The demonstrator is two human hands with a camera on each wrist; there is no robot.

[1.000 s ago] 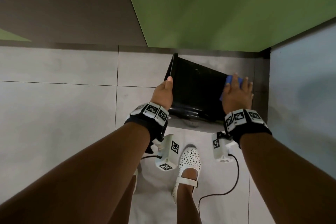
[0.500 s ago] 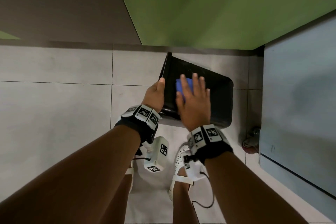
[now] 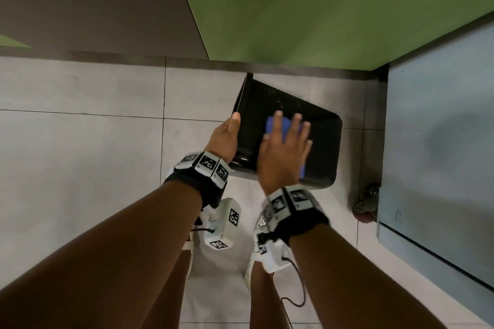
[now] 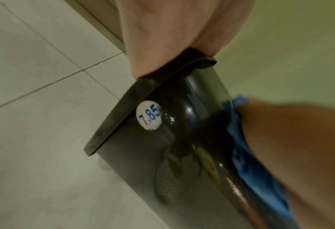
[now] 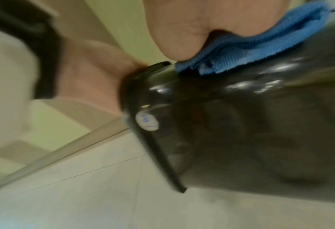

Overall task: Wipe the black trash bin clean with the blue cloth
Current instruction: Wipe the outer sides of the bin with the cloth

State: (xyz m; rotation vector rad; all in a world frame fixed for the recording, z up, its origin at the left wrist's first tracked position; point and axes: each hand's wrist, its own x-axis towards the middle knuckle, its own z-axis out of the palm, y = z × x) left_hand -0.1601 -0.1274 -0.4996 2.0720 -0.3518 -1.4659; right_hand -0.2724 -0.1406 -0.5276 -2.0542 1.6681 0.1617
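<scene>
The black trash bin (image 3: 322, 141) lies tilted on its side above the tiled floor, its open end to the left. My left hand (image 3: 226, 139) grips its rim (image 4: 111, 128) at the left edge, thumb on top. My right hand (image 3: 283, 152) lies flat with spread, straight fingers and presses the blue cloth (image 3: 286, 129) onto the bin's upper wall near the rim. In the left wrist view a round white price sticker (image 4: 148, 115) sits under the rim, and the cloth (image 4: 239, 139) is bunched under the right hand (image 4: 300, 147). The right wrist view shows the folded cloth (image 5: 251, 51) on the glossy bin (image 5: 241, 124).
A green wall (image 3: 320, 8) rises behind the bin and a grey-blue panel (image 3: 441, 141) stands close on the right. A small wheel-like object (image 3: 367, 203) sits on the floor at the panel's foot. My white shoes (image 3: 250, 270) and a cable (image 3: 299, 299) are below the bin.
My right hand slid the cloth from the bin's right end leftward to near the rim, and has stayed about there for the last half second. The left hand kept its grip.
</scene>
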